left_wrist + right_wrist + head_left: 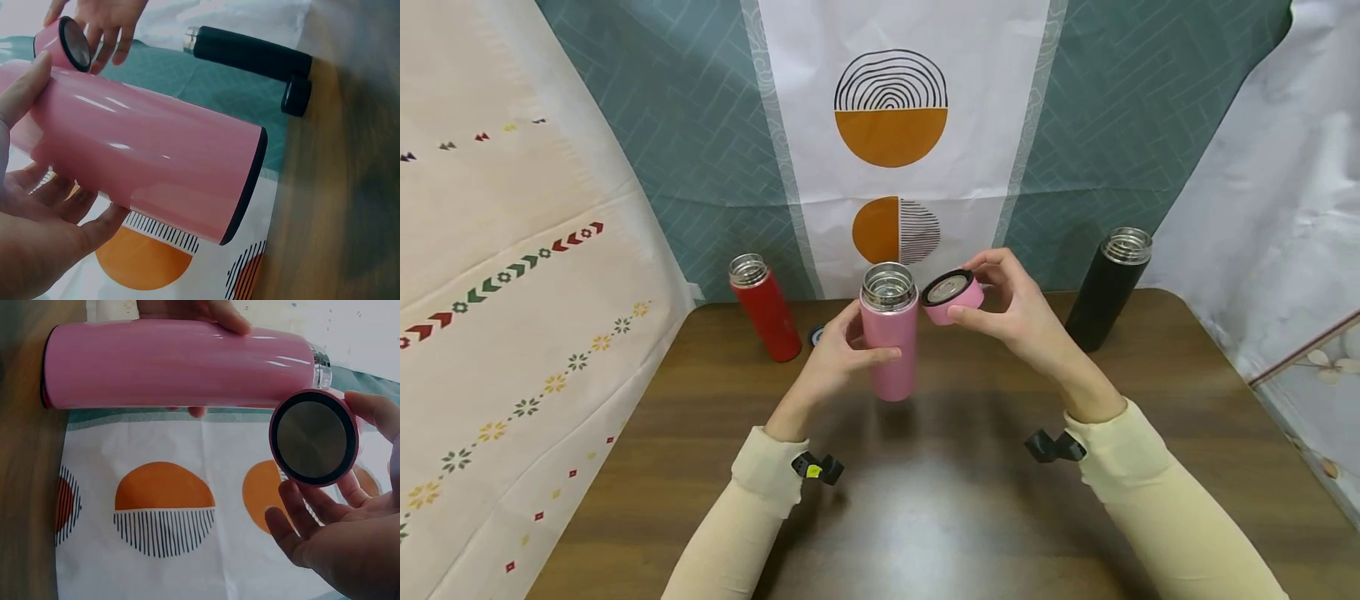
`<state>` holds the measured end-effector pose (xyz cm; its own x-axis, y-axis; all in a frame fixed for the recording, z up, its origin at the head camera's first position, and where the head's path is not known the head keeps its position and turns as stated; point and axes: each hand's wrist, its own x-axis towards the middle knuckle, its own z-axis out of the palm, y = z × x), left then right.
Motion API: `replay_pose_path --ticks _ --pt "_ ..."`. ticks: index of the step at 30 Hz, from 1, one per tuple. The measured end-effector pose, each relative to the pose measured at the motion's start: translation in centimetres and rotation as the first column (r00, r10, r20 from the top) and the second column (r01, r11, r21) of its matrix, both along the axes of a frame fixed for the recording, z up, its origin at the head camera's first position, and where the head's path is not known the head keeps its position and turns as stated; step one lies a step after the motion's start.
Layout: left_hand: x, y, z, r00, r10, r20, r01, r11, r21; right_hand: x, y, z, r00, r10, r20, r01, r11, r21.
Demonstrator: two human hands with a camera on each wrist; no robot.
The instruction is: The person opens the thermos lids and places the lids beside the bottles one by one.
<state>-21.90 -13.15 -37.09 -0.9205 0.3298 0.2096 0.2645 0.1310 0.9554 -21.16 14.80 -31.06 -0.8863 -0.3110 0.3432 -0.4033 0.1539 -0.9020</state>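
My left hand (841, 348) grips a pink thermos bottle (895, 379) around its upper body, thumb across the front. The bottle is nearly upright, its bare steel neck (890, 287) facing up, its mouth uncovered. In the left wrist view its dark base ring (245, 187) is off the table. With fingers and thumb, my right hand (1018, 308) holds the pink lid (972, 302) by its sides. The lid is tilted, its black-rimmed inside (947, 287) turned up toward the head, just right of the bottle's neck. In the right wrist view, the lid's flat round face (311, 439) overlaps the bottle's shoulder.
A red bottle (767, 317) without a lid stands at the back left, with a small dark round lid (816, 335) beside it. At the back right stands an uncovered black bottle (1105, 287); its black lid (296, 95) sits by its base. Behind the wooden table (910, 500) hangs a patterned cloth (887, 179).
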Motion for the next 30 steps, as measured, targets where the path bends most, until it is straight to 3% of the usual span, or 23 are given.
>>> replay_pose_path --ticks 11,22,30 --pt "0.5 -2.1 1.0 0.997 0.05 -0.052 -0.05 0.999 0.014 -0.2 -0.9 -1.6 1.0 0.013 -0.02 -0.015 0.995 -0.094" --pt "1.2 -3.8 1.4 0.992 0.123 -0.028 -0.122 0.992 0.036 0.0 -3.0 -3.5 0.997 0.003 -0.082 -0.015 0.989 -0.147" --pt "1.8 -6.2 1.4 0.981 0.189 -0.032 -0.189 0.982 0.013 -0.3 -5.1 -5.4 0.996 -0.062 -0.064 0.055 0.994 -0.095"
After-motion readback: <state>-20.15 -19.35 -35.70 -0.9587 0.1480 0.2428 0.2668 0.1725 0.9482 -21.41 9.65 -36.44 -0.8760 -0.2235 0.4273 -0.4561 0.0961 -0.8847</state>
